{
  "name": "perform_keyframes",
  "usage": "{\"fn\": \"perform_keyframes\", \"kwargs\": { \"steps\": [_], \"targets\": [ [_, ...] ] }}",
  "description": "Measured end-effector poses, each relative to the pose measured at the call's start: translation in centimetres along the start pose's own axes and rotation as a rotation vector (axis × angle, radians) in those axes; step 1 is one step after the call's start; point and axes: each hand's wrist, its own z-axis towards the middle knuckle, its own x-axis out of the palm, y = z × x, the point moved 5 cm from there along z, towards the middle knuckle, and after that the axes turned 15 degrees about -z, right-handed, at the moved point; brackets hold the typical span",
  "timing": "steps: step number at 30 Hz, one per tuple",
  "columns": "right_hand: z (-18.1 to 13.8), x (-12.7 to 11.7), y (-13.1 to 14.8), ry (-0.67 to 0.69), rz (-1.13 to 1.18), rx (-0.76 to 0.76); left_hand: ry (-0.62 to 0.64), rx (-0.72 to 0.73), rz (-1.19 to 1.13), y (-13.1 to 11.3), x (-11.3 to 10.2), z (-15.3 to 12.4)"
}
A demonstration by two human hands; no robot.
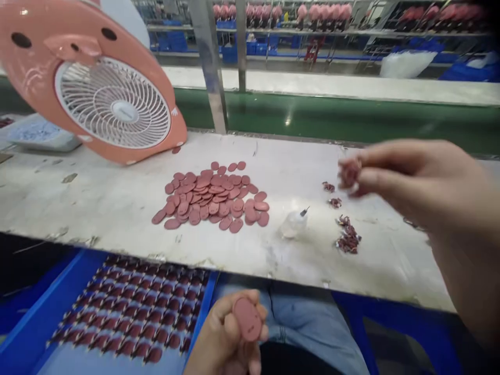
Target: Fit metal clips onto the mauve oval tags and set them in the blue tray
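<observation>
Worktop [97,208], pale and scuffed, carries a heap of pink oval caps [213,197], a small clear bottle [292,224], dark red scraps [347,239] and a pink fan [94,78]; green conveyor [351,117] and racks run behind. We see the left hand [226,338] below the edge, fingers grasping one oval cap [247,319], beside a blue tray [35,323]. Right hand [414,182], blurred, pinches a small pink piece [349,172] above the worktop.

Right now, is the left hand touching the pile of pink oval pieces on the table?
Apart. The head view shows the left hand below the table edge, holding one oval piece, well clear of the pile.
</observation>
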Motion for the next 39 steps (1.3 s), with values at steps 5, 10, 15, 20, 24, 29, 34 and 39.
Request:
{"fn": "perform_keyframes", "kwargs": {
  "steps": [5,10,15,20,24,29,34,39],
  "targets": [
    [-8.9,6.4,6.5,0.348,0.156,-0.178,0.046,-0.05,0.014,2.0,0.8,-1.1],
    [-10.7,9.0,7.4,0.418,0.254,-0.186,0.112,-0.088,0.008,2.8,0.1,-1.8],
    [-11.1,9.1,7.8,0.481,0.253,-0.182,0.143,-0.1,-0.006,2.8,-0.2,-2.4],
    [-11.4,9.0,8.1,0.475,0.155,-0.266,0.142,-0.106,-0.001,2.9,-0.1,-2.5],
    [-11.4,8.9,8.2,0.489,0.087,-0.323,0.119,-0.114,0.004,3.1,-0.2,-2.5],
    [-11.2,8.9,8.3,0.529,0.115,-0.346,0.134,-0.127,0.011,3.2,-0.3,-2.6],
    [-11.1,8.9,8.5,0.57,0.121,-0.385,0.144,-0.132,0.013,3.2,-0.3,-2.5],
    [-11.1,9.1,8.4,0.574,0.061,-0.435,0.134,-0.133,0.01,3.2,-0.3,-2.2]
  ]
}}
